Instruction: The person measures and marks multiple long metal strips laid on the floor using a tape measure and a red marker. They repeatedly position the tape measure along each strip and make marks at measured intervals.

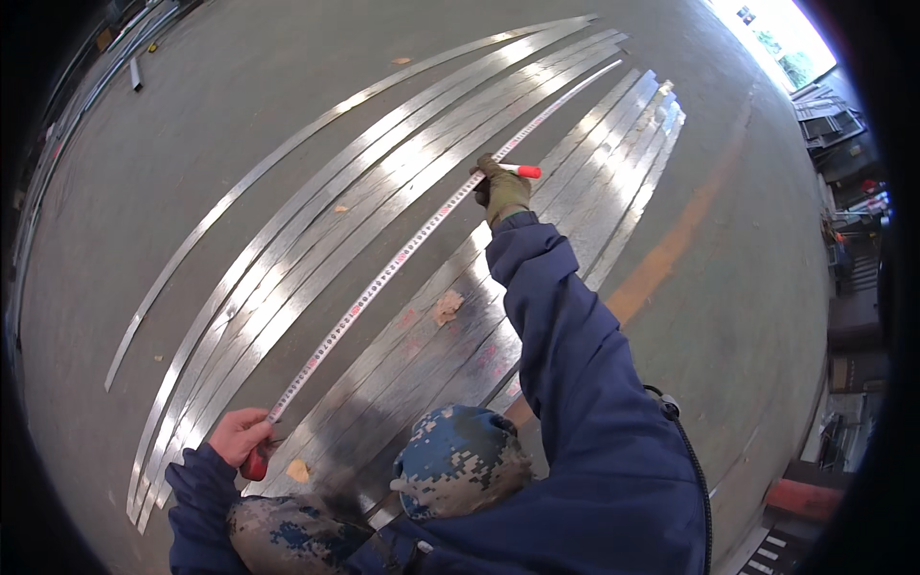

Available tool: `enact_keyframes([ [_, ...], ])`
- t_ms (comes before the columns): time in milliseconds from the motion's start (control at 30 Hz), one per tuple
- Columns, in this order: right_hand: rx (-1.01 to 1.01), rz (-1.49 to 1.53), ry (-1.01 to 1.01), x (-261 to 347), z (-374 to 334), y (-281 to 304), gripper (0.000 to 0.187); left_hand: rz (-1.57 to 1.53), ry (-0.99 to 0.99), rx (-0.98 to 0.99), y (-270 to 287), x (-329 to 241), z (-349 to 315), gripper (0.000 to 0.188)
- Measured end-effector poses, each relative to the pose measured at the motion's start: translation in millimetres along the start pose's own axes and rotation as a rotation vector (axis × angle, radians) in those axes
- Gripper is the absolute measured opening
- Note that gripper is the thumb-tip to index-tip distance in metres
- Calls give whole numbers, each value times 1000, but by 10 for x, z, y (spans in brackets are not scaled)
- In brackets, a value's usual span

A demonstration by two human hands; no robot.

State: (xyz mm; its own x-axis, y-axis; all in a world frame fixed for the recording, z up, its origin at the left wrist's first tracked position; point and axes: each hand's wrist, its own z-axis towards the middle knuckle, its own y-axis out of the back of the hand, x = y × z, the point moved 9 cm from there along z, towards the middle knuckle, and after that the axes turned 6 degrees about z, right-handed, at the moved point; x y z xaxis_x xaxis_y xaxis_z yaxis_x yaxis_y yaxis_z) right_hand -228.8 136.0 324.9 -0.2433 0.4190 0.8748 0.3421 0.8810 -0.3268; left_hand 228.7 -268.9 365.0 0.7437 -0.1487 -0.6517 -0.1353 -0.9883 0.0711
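My bare left hand (240,437) is closed around a tape measure with a red case (255,466), low on the left. Its white blade (383,278) is drawn out far forward and to the right, over the gap between two groups of shiny metal strips. My right hand (503,192), in a dark green glove, grips a marker with a red end (524,172) and rests at the blade; whether its fingers also pinch the blade is hidden. To the right of the tape lie several wide metal strips (460,297) side by side, with faint red marks on them.
Left of the tape, more long metal strips (316,211) lie on the grey floor (220,105), one apart from the others. My knees (460,460) in camouflage trousers are by the right-hand strips. An orange floor line (671,254) runs at right, with racks and metal stock (834,125) beyond.
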Motion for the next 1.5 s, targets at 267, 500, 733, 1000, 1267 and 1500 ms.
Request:
enact_keyframes([
  [267, -131, 10, 61, 294, 525, 128, 31, 152, -114, -85, -191, -586, 435, 21],
  [500, -52, 4, 77, 628, 777, 90, 23, 90, -164, -57, -555, -836, 746, 22],
  [733, -164, -50, 26, 559, 1183, 278, 27, 105, -182, -42, -736, -1034, 794, 23],
  [1000, -107, -121, -26, 358, 1499, 347, 26, 113, -179, -69, -788, -1213, 762, 23],
  [1267, -144, -111, -47, 312, 1601, 433, 22, 144, -176, -59, -806, -1309, 819, 23],
  [1500, -144, -112, -103, 81, 1335, 274, 17, 104, -115, -59, -691, -1167, 735, 22],
])
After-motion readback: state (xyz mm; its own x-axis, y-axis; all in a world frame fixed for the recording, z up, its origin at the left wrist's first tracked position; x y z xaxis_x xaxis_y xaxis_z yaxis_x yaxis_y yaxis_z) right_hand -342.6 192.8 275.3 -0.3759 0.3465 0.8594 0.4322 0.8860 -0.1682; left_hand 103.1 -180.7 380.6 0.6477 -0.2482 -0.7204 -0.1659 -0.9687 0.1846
